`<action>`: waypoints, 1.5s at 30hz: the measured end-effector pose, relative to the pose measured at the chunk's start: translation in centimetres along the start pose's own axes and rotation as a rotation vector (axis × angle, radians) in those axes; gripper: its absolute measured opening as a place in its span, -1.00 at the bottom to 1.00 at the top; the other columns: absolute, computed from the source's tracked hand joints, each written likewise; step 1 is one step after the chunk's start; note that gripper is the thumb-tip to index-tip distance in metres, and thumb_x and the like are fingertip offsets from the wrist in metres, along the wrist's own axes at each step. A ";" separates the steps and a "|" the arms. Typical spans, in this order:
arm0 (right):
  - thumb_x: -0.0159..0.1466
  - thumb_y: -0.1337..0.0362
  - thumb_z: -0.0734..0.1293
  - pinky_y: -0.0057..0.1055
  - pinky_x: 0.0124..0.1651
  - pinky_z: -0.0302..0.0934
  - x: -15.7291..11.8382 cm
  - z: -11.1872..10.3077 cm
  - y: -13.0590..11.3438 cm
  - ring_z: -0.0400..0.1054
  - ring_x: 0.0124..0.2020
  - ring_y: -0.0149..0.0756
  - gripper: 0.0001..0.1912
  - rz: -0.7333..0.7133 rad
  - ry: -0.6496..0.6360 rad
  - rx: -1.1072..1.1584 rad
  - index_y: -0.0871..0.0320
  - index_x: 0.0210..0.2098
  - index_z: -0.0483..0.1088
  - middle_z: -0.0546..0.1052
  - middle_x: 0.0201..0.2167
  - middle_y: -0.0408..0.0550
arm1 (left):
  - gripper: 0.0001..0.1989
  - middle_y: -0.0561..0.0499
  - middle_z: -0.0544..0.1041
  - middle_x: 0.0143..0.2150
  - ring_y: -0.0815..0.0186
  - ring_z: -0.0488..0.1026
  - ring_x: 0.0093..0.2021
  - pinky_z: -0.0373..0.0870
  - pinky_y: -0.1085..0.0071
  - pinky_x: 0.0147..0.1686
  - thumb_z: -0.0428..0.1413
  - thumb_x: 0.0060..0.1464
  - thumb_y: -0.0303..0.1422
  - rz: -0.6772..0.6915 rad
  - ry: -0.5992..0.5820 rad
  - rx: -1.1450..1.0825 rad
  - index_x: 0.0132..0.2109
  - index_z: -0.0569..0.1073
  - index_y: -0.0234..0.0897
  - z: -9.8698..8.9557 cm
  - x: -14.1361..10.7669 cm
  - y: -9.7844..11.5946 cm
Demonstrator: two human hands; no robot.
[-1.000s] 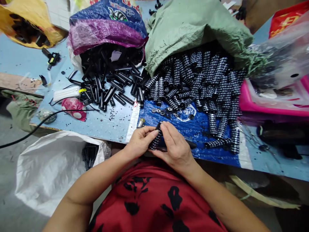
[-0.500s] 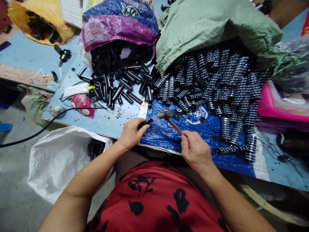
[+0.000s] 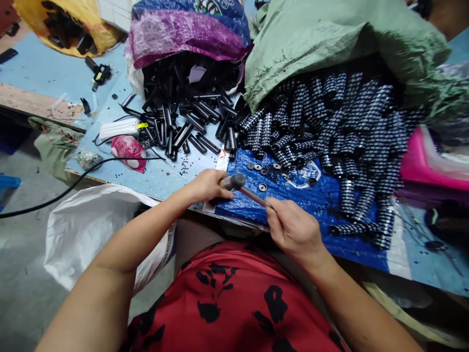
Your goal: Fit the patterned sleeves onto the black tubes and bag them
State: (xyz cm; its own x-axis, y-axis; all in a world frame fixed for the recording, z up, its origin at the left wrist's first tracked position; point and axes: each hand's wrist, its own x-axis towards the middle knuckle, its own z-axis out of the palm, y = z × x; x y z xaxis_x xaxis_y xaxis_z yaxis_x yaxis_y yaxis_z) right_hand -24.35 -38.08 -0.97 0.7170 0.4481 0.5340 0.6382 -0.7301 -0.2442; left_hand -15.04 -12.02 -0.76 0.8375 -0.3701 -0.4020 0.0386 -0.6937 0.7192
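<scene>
Right fingers (image 3: 277, 207) clasp the hammer (image 3: 253, 196); its head overlaps the left fingers (image 3: 219, 174), their hold unclear.

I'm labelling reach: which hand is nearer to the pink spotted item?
Left. The left hand is to the right of the pink spotted item and lower in view; the right hand, gripping the hammer, is farther right, beyond the left hand.

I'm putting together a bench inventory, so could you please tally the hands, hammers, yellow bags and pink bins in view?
Left hand and right hand: 2 hands
Hammer: 1
Yellow bag: 1
Pink bin: 1
Total: 5
</scene>
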 end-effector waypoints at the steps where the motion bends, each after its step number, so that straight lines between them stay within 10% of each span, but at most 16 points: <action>1: 0.41 0.41 0.30 -0.36 -0.13 0.33 0.0 0.0 -0.2 0.47 -0.22 -0.24 -0.71 -0.030 0.053 0.055 0.28 0.12 0.38 0.59 -0.19 0.09 | -0.63 0.16 0.31 -0.54 0.42 0.18 -0.48 0.00 0.41 -0.43 0.40 -0.19 -0.22 -0.001 -0.010 0.009 -0.43 0.38 -0.29 -0.1 0.1 0.1; 8: 0.40 0.38 0.33 -0.37 -0.27 0.31 -1.2 1.0 -1.0 0.41 -0.38 -0.29 -0.77 -0.157 -0.183 0.126 0.27 0.04 0.42 0.55 -0.35 -0.03 | -0.61 0.17 0.29 -0.54 0.40 0.16 -0.48 -0.01 0.39 -0.42 0.40 -0.15 -0.19 0.020 0.000 0.076 -0.42 0.35 -0.27 0.0 0.3 0.1; 13: 0.40 0.42 0.31 -0.42 -0.16 0.34 -1.2 1.1 -0.3 0.47 -0.27 -0.32 -0.74 -0.003 -0.018 0.237 0.26 0.08 0.43 0.59 -0.22 0.03 | -0.65 0.15 0.29 -0.53 0.40 0.16 -0.48 0.00 0.38 -0.41 0.37 -0.12 -0.23 0.011 0.057 0.110 -0.41 0.34 -0.27 0.5 0.2 0.4; 17: 0.38 0.33 0.39 -0.37 -0.13 0.32 -1.4 1.5 0.3 0.47 -0.25 -0.27 -0.77 0.119 0.000 0.004 0.22 0.02 0.49 0.60 -0.21 0.00 | -0.69 0.12 0.32 -0.47 0.41 0.20 -0.45 0.06 0.42 -0.42 0.30 -0.01 -0.21 0.024 0.058 0.067 -0.38 0.36 -0.29 -3.7 -4.5 -0.8; 21: 0.40 0.23 0.38 -0.31 -0.14 0.28 -1.7 2.3 0.8 0.42 -0.24 -0.23 -0.82 0.130 -0.086 -0.057 0.20 -0.09 0.52 0.58 -0.23 0.01 | -0.62 0.12 0.37 -0.50 0.39 0.24 -0.49 0.08 0.44 -0.48 0.35 -0.06 -0.07 -0.180 -0.374 0.201 -0.27 0.53 -0.28 -10.1 -11.5 -3.3; 23: 0.40 0.16 0.38 -0.29 -0.12 0.28 -1.5 2.5 0.9 0.42 -0.19 -0.19 -0.78 0.145 -0.109 -0.044 0.19 -0.10 0.53 0.58 -0.20 0.03 | -0.60 0.09 0.45 -0.47 0.35 0.31 -0.48 0.13 0.44 -0.46 0.36 -0.09 -0.03 -0.232 -0.407 0.241 -0.22 0.59 -0.24 -11.3 -13.0 -4.0; 30: 0.44 0.19 0.31 -0.30 -0.11 0.29 -1.0 0.8 1.7 0.49 -0.25 -0.24 -0.76 0.224 -0.076 -0.051 0.20 -0.06 0.54 0.63 -0.26 0.02 | -0.84 -0.19 0.51 -0.15 -0.01 0.41 -0.06 0.27 0.16 -0.01 0.13 0.08 -0.34 0.126 0.466 0.558 -0.19 0.55 -0.23 -8.1 -2.8 -3.8; 36: 0.47 0.13 0.24 -0.30 -0.18 0.22 -3.4 -4.0 7.7 0.45 -0.32 -0.21 -0.69 0.577 0.013 -0.422 0.23 -0.05 0.49 0.62 -0.27 0.07 | -0.79 -0.06 0.26 -0.37 0.13 0.19 -0.18 0.15 0.21 -0.06 0.03 0.17 -0.40 0.195 0.453 0.789 -0.44 0.26 -0.27 -9.4 4.2 -3.9; 45: 0.36 0.15 0.32 -0.27 -0.31 0.05 -1.1 -5.0 10.0 0.42 -0.38 -0.09 -0.69 0.903 -0.411 -0.573 0.26 -0.03 0.38 0.56 -0.35 0.17 | -0.91 -0.03 0.44 -0.35 0.18 0.30 -0.27 0.18 0.32 -0.17 0.13 0.10 -0.28 0.274 0.655 0.611 -0.30 0.44 -0.19 -5.6 0.5 -3.0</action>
State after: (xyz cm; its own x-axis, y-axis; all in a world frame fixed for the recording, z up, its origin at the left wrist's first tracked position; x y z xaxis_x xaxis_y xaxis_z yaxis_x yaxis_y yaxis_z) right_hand -20.20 -48.45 0.03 0.9534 -0.3010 0.0207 -0.3017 -0.9517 0.0570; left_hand -11.68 -6.66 0.02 0.9224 -0.2760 0.2703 -0.3429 -0.9071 0.2439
